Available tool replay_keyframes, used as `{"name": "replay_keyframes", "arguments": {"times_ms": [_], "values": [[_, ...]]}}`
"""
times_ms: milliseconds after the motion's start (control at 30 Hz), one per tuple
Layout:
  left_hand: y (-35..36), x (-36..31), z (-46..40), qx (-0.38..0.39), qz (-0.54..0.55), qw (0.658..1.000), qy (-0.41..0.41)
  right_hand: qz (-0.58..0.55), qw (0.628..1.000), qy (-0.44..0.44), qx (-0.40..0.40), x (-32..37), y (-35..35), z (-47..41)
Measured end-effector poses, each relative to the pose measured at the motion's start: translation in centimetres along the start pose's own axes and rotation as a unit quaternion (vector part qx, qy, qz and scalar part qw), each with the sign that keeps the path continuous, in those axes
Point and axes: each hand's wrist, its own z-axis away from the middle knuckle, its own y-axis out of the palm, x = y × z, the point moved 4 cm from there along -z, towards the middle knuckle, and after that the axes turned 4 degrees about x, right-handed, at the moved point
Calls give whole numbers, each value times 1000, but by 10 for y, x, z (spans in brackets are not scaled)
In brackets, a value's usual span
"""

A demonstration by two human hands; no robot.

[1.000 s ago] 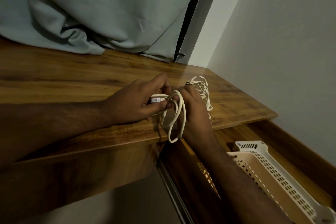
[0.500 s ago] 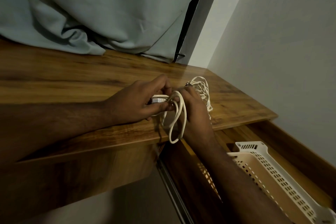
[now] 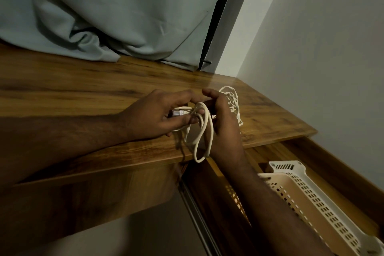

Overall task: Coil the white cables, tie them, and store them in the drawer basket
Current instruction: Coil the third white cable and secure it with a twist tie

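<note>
Right index lifted; both hands grip cable.

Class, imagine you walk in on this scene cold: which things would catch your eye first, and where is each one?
First, the two hands meeting at the desk's front edge: the left hand pinches the plug end of a white cable, whose loops hang beside the right hand. Next, the perforated basket in the open drawer at lower right. Behind, a pale curtain slumps onto the wooden desk.
</note>
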Motion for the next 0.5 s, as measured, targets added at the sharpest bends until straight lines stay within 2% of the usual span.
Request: {"name": "replay_keyframes", "arguments": {"times_ms": [133,333,500], "values": [[-1,-1,-1,-6,4,1000,1,-1,1000,9,1,0,0,1],[0,1,-2,-15,-29,999,11,4,999,-18,-39,4,-5,2],[-1,3,-1,-16,-41,999,5,7,999,-19,-25,4,-4,2]]}}
